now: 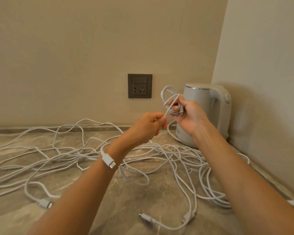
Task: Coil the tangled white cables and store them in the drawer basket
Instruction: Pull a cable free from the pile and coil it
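- Two bare hands are raised in the middle of the frame, above the counter (126, 200).
- The right hand (187, 114), centre right, has its fingers curled around one small coil (162, 96) of white cable and holds it up in front of the kettle.
- The left hand (148, 128), just below and left of the right one, pinches a single strand (173, 102) between thumb and fingertips. This strand runs up and right into the coil.
- One loose tangle (71, 154) of white cables sprawls over the counter from the left edge to the lower right corner. How many separate cables it holds cannot be told.
- Four plugs show clearly:
  - a wrist plug (108, 161) lying across the left wrist
  - a left plug (44, 203) on the counter at lower left
  - a bottom plug (147, 218) near the bottom centre
  - a fourth plug (187, 217) just right of the bottom one
- One pale kettle (204, 107) stands on the counter in the right corner, behind the right hand, with a loop of cable touching its base.
- One dark wall socket (139, 86) sits on the wall at the centre, left of the kettle, with nothing plugged into it.
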